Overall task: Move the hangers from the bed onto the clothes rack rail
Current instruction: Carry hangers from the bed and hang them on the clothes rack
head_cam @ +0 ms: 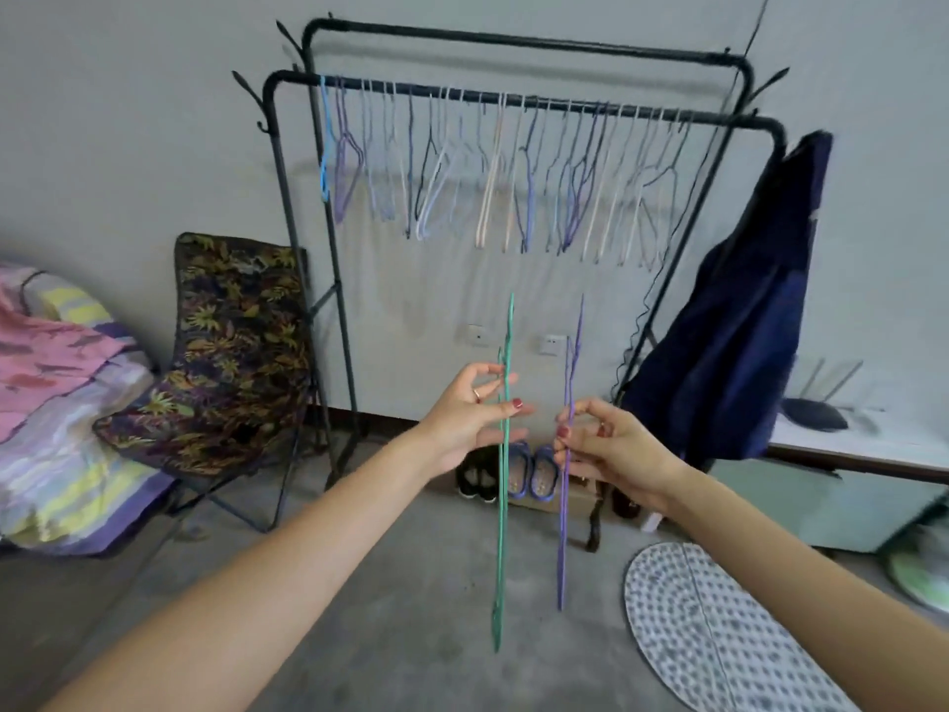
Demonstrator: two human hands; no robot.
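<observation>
Both arms are reaching forward toward the clothes rack [280, 208]. The left hand [470, 416] is pinching a green hanger [504, 480] between thumb and fingertips, the other fingers loosely spread; the hanger is showing edge-on, upright, hook end pointing to 12 o'clock. The right hand [613, 447] is gripping a purple hanger [566, 485] with curled fingers and thumb, also edge-on and upright, hook at 12 o'clock. The two hangers are hanging side by side, near each other but apart, the purple one at 3 o'clock of the green one.

The rack is standing at 12 o'clock of the hands, against the wall. Its front rail [513, 102] is carrying a full row of thin hangers [493, 187] in blue, purple, white and beige; both held hangers are well below that rail, not touching it. A back rail [513, 41] is sitting higher behind.

The bed [56, 403] with striped and pink bedding is lying at 9 o'clock. A leaf-patterned folding chair [226, 352] is standing between bed and rack. A dark blue garment [744, 341] is hanging off the rack's end at 3 o'clock. Shoes [529, 470] are sitting on the floor under the rack, behind the hands. A dotted oval mat [708, 634] is lying at 5 o'clock.
</observation>
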